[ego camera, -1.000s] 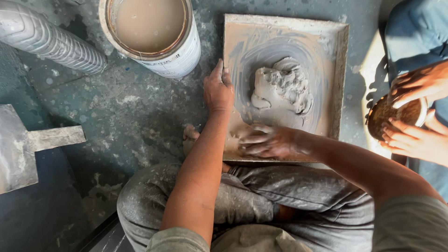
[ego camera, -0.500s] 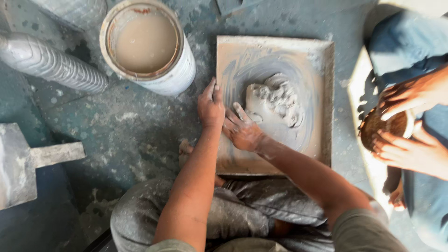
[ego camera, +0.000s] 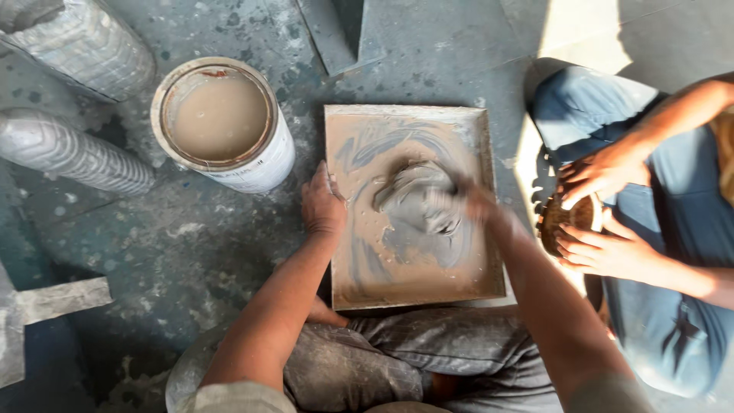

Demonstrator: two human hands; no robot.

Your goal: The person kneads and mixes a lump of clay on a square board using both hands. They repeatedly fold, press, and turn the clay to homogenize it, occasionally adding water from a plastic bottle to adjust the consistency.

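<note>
Your left hand (ego camera: 323,206) lies flat, palm down, on the left rim of the square tray (ego camera: 489,199), fingers pointing away from you and its grip open, holding nothing. Your left forearm runs straight back toward your knee. Your right hand (ego camera: 478,205) is blurred at the right side of the lump of grey clay (ego camera: 419,200), which sits near the middle of the tray on the floor; whether its grip is closed cannot be told. A bucket (ego camera: 264,164) of muddy water stands just left of the tray. Another person's hands (ego camera: 600,210) hold a round brown object at your right.
</note>
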